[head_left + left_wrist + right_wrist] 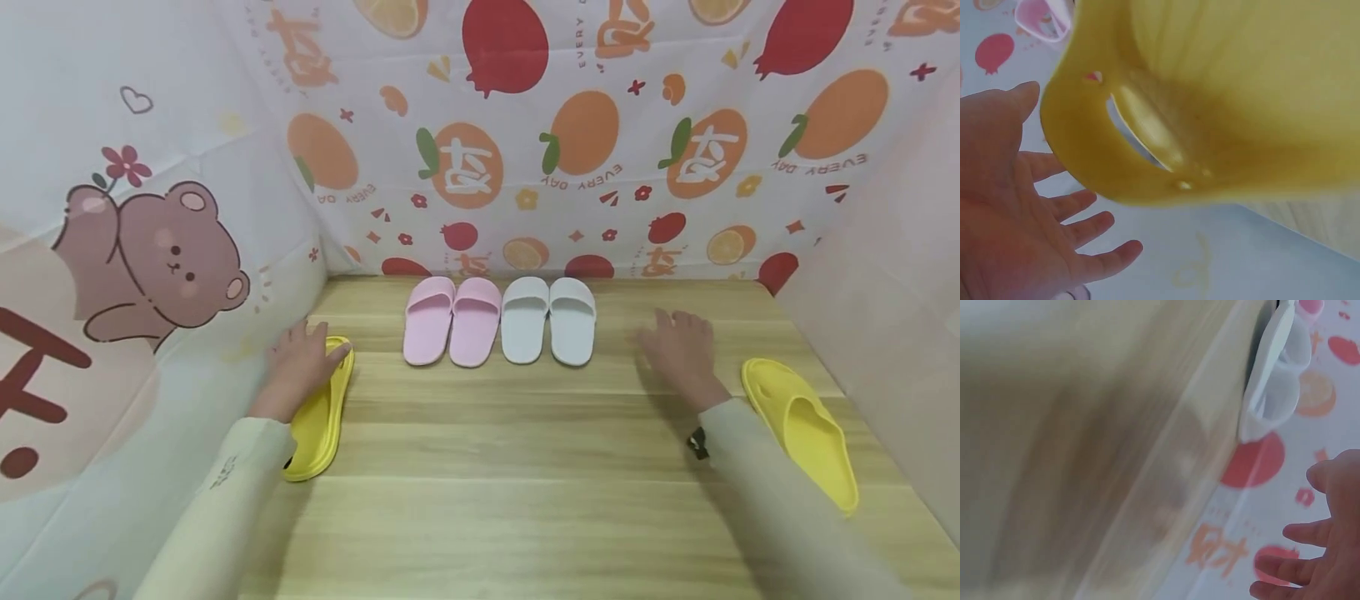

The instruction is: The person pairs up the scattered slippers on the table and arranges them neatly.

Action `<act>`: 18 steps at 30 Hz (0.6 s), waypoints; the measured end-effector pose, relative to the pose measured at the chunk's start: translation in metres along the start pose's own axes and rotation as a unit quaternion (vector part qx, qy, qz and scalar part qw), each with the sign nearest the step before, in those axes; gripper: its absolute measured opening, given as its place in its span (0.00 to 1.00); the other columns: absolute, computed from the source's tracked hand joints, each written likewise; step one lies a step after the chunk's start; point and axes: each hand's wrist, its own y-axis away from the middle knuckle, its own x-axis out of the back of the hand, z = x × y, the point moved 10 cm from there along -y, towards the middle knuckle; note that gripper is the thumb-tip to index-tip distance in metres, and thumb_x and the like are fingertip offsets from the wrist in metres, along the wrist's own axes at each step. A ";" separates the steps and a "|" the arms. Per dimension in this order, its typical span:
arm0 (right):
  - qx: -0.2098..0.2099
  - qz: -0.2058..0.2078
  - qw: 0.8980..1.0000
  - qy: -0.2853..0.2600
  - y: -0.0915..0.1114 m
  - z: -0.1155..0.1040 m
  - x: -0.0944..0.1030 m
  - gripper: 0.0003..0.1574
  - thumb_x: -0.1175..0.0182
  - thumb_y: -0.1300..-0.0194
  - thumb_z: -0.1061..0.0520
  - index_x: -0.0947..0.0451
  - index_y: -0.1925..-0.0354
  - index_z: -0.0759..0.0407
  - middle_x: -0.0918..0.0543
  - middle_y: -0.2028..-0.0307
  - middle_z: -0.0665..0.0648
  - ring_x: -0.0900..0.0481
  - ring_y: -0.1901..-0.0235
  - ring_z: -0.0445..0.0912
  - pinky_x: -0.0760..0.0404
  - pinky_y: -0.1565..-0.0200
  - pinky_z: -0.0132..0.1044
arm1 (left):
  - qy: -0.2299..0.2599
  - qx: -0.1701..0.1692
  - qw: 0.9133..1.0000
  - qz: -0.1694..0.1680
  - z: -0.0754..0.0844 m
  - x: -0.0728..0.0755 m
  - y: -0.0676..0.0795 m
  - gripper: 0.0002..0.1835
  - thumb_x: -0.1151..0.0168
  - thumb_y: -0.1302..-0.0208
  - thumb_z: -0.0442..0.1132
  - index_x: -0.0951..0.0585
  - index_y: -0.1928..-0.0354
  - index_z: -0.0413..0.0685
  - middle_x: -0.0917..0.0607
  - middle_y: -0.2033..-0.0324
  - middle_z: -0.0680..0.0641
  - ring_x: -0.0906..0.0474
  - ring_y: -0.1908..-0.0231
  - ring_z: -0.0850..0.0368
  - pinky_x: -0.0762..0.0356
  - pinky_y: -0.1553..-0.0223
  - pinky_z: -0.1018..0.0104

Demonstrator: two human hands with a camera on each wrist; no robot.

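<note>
My left hand (296, 371) is at the left side of the wooden surface, over the front part of a yellow slipper (321, 429). In the left wrist view its fingers are spread, and the yellow slipper (1085, 144) overlaps the fingertips. My right hand (682, 354) hovers over the surface, between a pair of white slippers (573, 333) and another yellow slipper (817, 442). Its fingers (1310, 532) are stretched and hold nothing. The right sleeve partly covers the second yellow slipper, which lies at an angle.
A pair of pink slippers (427, 337) lies left of the white pair, toes toward the back. Behind them rises a fruit-print cloth wall (525, 225). A bear-print cloth (270, 250) borders the wooden surface (495, 500) on the left, and a pale wall (885, 275) on the right.
</note>
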 end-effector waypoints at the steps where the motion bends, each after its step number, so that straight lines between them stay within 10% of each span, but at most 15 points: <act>1: 0.018 -0.003 0.999 0.031 0.005 0.005 0.001 0.31 0.54 0.24 0.39 0.23 0.41 0.61 0.21 0.48 0.74 0.26 0.49 0.72 0.29 0.48 0.68 | 0.004 0.002 1.000 -0.003 -0.003 -0.001 0.002 0.42 0.55 0.25 0.63 0.41 0.27 0.33 0.48 0.29 0.21 0.53 0.32 0.19 0.52 0.41 0.20; 6: 0.058 0.004 0.994 0.090 0.030 0.041 0.005 0.13 0.47 0.28 0.51 0.17 0.64 0.51 0.19 0.66 0.63 0.23 0.69 0.62 0.25 0.72 0.58 | 0.033 0.011 0.999 -0.014 -0.017 -0.010 0.010 0.45 0.57 0.25 0.66 0.42 0.26 0.33 0.49 0.28 0.22 0.55 0.32 0.19 0.52 0.40 0.19; 9: -0.008 0.017 0.999 0.028 0.049 0.079 0.009 0.20 0.47 0.28 0.47 0.22 0.73 0.57 0.24 0.73 0.63 0.26 0.73 0.60 0.30 0.78 0.55 | 0.055 0.006 0.998 -0.003 -0.016 -0.010 0.013 0.45 0.59 0.25 0.66 0.42 0.26 0.31 0.48 0.29 0.21 0.54 0.32 0.18 0.50 0.39 0.20; 13: -0.117 0.008 0.991 -0.059 0.082 0.130 0.005 0.33 0.49 0.28 0.39 0.25 0.56 0.71 0.26 0.57 0.78 0.28 0.59 0.74 0.31 0.66 0.68 | 0.080 -0.005 0.997 0.005 -0.013 -0.010 0.024 0.46 0.60 0.25 0.66 0.42 0.26 0.29 0.47 0.30 0.20 0.52 0.33 0.17 0.47 0.39 0.22; 18: -0.149 -0.039 0.982 -0.111 0.112 0.165 -0.011 0.46 0.50 0.27 0.37 0.36 0.38 0.80 0.36 0.44 0.87 0.34 0.51 0.82 0.32 0.60 0.73 | 0.073 0.019 0.997 0.015 -0.025 -0.009 0.046 0.46 0.59 0.26 0.67 0.39 0.28 0.31 0.43 0.32 0.20 0.46 0.36 0.17 0.40 0.45 0.22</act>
